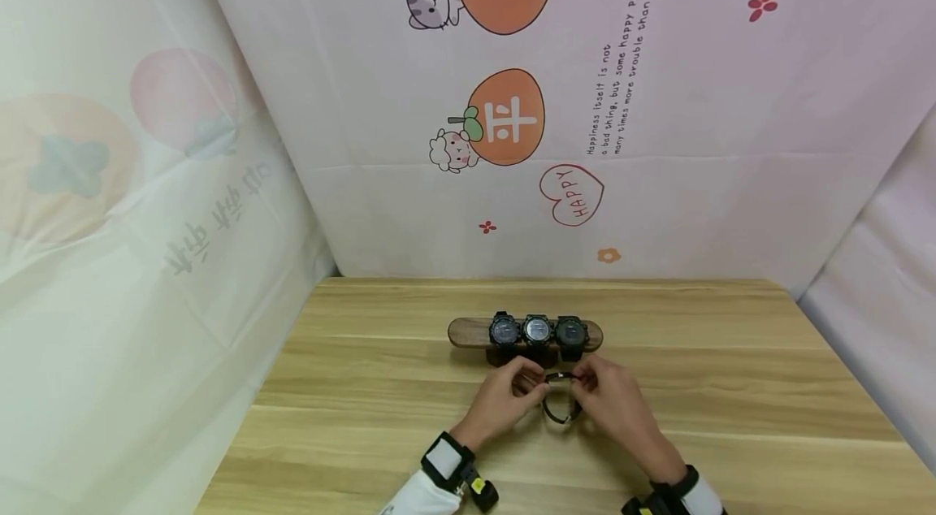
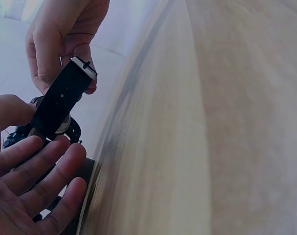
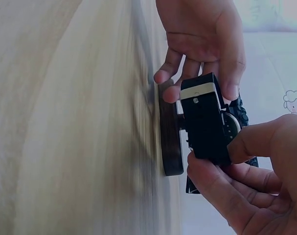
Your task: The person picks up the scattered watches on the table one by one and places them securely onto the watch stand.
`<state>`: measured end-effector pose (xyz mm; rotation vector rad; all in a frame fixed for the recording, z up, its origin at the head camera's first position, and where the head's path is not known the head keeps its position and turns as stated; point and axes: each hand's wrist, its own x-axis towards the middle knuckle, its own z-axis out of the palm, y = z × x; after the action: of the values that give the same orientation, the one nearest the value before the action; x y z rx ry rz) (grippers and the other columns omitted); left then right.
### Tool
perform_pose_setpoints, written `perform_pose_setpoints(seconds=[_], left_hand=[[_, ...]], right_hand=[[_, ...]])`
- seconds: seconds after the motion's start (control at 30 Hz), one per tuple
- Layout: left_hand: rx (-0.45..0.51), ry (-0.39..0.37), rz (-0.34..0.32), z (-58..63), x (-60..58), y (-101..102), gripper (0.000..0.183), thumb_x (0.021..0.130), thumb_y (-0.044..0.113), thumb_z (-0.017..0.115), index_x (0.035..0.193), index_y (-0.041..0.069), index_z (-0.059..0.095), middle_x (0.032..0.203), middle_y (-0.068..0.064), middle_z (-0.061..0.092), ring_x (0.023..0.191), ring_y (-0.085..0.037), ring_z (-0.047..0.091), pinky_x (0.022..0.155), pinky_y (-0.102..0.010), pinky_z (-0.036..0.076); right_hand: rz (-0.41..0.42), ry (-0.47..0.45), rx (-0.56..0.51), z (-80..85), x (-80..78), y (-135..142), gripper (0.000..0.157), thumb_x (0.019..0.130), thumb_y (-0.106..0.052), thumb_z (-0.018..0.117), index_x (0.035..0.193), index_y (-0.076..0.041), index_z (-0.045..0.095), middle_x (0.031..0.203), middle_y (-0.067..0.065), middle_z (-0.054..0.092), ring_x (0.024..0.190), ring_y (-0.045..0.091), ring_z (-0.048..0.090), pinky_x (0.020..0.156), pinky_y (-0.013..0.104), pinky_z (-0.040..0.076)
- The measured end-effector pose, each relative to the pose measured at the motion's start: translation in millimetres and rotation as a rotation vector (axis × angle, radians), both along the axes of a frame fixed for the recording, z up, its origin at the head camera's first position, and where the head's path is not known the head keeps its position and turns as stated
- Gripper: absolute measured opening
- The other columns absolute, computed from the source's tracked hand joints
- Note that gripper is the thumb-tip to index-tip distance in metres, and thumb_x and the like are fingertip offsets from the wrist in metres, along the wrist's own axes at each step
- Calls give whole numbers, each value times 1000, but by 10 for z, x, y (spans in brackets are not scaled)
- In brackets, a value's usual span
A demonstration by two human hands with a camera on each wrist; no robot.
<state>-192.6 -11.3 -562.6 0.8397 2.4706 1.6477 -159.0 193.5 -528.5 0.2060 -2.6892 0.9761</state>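
Observation:
Between both hands is a watch (image 1: 559,419) with a black strap bent into a loop, raised over the table in front of the stand. My left hand (image 1: 506,395) pinches the loop's left side with thumb and index finger; its other fingers (image 2: 65,166) spread loosely below. On the opposite side, my right hand (image 1: 613,397) pinches the strap between thumb and fingertips. A silver buckle (image 2: 84,67) shows at the strap's end in the left wrist view. In the right wrist view the dark strap (image 3: 204,127) faces the camera, and the watch's face is hidden.
Just beyond the hands stands a dark wooden watch stand (image 1: 468,332) with a rounded bar. Three black watches (image 1: 537,328) sit side by side on it. The wooden table (image 1: 351,385) meets a printed white cloth (image 1: 395,214) at the back, with cloth on both sides.

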Motion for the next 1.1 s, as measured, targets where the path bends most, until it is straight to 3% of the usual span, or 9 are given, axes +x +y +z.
perform_pose_setpoints(seconds=[0.43, 0.67, 1.1], left_hand=[[2, 42, 30, -6, -4, -15, 18, 94, 33, 64, 105, 20, 62, 96, 11, 66, 82, -3, 63, 69, -20, 56], [13, 53, 45, -33, -16, -29, 18, 93, 29, 65, 105, 14, 63, 94, 9, 64, 79, -3, 63, 67, -20, 56], [25, 54, 57, -52, -21, -52, 11, 94, 27, 64, 104, 21, 62, 93, 9, 65, 81, -4, 63, 69, -20, 56]], right_hand=[[8, -42, -15, 6, 5, -21, 15, 78, -8, 71, 89, -14, 63, 79, -2, 63, 71, 8, 58, 60, 25, 53], [42, -94, -80, 8, 10, -26, 16, 80, -7, 71, 92, -14, 62, 81, -1, 64, 74, 9, 59, 63, 25, 55], [92, -156, -196, -13, 17, 4, 16, 83, -7, 71, 94, -15, 62, 89, -1, 65, 78, 12, 62, 69, 27, 56]])
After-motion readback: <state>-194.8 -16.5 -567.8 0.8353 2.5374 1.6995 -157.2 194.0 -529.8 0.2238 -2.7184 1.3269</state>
